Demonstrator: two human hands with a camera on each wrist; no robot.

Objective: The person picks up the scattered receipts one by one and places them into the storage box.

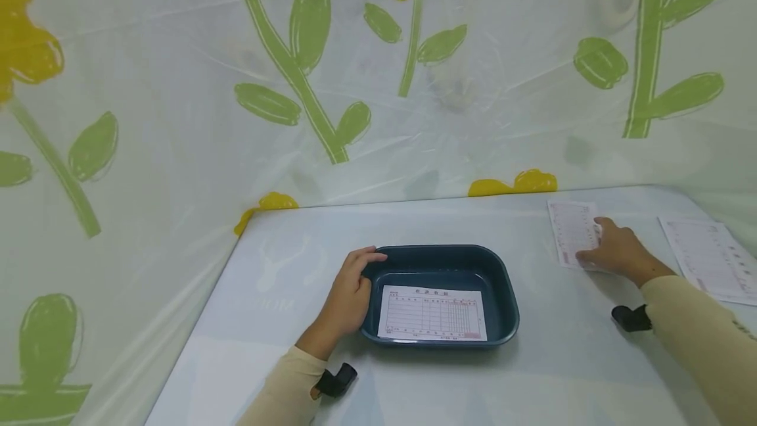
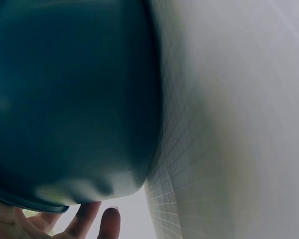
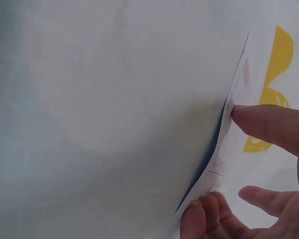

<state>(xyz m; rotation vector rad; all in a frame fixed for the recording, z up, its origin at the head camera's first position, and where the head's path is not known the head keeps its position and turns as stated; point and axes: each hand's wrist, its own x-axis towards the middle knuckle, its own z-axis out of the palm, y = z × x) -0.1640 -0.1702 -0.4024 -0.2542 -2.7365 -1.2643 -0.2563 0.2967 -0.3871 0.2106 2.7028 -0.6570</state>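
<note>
A dark blue rectangular tray sits on the white table, and a printed paper form lies flat inside it. At the tray's left end my left hand holds the rim; in the left wrist view its fingers show beside the tray's outer wall. Farther right, my right hand grips a printed paper slip by its right side. The right wrist view has this slip bowed up between thumb and fingers, one edge lifted off the table.
More printed sheets lie at the table's right edge, beyond my right forearm. A white curtain with yellow flowers and green leaves hangs along the table's back edge. A black wrist strap mount sits on the right sleeve.
</note>
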